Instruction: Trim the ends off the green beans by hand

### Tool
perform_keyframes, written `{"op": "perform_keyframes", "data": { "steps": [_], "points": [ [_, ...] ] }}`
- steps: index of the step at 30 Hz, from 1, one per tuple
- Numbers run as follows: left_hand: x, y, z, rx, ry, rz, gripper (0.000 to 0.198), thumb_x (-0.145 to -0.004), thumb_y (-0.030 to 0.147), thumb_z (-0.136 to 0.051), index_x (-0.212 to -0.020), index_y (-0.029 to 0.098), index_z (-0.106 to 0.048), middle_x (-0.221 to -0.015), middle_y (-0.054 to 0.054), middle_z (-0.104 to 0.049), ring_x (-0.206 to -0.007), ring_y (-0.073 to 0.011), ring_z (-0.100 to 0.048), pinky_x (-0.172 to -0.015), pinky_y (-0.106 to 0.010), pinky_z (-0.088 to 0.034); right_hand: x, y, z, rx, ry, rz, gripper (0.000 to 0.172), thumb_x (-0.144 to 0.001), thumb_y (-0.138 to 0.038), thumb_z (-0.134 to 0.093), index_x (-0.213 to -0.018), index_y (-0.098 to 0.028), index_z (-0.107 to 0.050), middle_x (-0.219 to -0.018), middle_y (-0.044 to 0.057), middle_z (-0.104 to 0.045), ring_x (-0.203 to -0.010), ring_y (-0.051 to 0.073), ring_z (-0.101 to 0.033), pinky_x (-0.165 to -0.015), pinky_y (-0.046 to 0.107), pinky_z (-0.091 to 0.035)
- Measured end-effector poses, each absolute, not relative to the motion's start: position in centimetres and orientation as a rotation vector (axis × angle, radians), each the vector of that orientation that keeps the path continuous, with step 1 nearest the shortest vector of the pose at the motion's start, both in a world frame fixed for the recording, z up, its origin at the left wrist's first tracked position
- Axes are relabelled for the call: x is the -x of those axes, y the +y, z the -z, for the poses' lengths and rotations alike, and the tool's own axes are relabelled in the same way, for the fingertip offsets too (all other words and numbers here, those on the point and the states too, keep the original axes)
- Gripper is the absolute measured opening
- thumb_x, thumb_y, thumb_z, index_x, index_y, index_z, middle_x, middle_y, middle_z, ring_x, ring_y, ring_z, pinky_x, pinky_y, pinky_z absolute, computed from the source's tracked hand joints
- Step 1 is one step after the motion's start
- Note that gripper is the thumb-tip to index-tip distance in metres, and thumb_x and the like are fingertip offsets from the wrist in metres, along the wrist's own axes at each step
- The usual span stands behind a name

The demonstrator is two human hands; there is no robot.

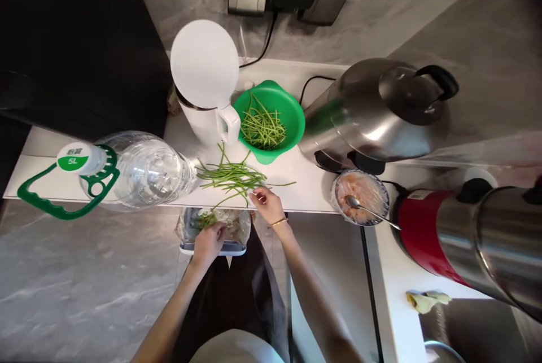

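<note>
Both forearms reach up from the near edge of the view, over dark clothing, toward the front of a white surface [305, 191]. Her left hand [209, 241] hangs just below the surface edge, over a clear container [214, 233] lined with a plastic bag, its fingers curled together around a small green piece, though I cannot tell how firmly. Her right hand [267, 203], with a thin gold bangle [278, 222] at the wrist, rests on the near edge of the surface, its fingertips pinching the ends of a loose bunch of long green beans [231, 176] that lies spread across the white top toward the left. Just beyond the bunch, farther back, sits a green bowl [292, 120] holding more of the beans, cut short. Touching the bowl's left side stands a white kettle [205, 78] with its handle turned toward the bowl. Left of the beans a large clear water bottle [144, 168] lies on its side, its green carrying handle sticking out past the left end of the surface. Right of the bowl is a big steel pot [372, 112] with a black-handled lid, and near it a covered dish [359, 196] of pinkish food with a spoon in it. At the far right stands a red and steel appliance [466, 239].
</note>
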State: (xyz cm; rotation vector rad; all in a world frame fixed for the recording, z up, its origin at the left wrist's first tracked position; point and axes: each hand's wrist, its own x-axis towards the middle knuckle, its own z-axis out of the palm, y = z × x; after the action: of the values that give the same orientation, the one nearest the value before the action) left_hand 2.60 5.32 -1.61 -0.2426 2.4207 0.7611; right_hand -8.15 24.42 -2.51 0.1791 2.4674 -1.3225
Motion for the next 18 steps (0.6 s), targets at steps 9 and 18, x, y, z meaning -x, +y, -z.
{"op": "perform_keyframes", "data": {
  "steps": [9, 18],
  "points": [
    [3.2, 5.3, 3.4, 0.219, 2.857, -0.507, 0.021, -0.087, 0.025, -0.049, -0.103, 0.020, -0.063, -0.104, -0.008, -0.062, -0.097, -0.0226, -0.056, -0.085, -0.032, -0.042, 5.3, 22.1, 4.7, -0.137, 2.645, 0.951, 0.019, -0.080, -0.030, -0.057, -0.095, -0.020, -0.064, -0.082, 0.005, -0.068, -0.069, 0.016, -0.059, -0.065, 0.027, -0.043],
    [3.4, 5.1, 2.2, -0.012, 2.975, -0.550, 0.022, -0.090, 0.026, -0.043, -0.101, 0.019, -0.061, -0.097, -0.009, -0.063, -0.097, -0.0226, -0.056, -0.088, -0.034, -0.040, 3.2, 23.4, 1.4, -0.589, 2.080, 2.017, 0.033, -0.070, -0.050, -0.067, -0.073, -0.017, -0.069, -0.053, -0.002, -0.056, -0.049, 0.010, -0.046, -0.050, 0.023, -0.039]
  ]
}}
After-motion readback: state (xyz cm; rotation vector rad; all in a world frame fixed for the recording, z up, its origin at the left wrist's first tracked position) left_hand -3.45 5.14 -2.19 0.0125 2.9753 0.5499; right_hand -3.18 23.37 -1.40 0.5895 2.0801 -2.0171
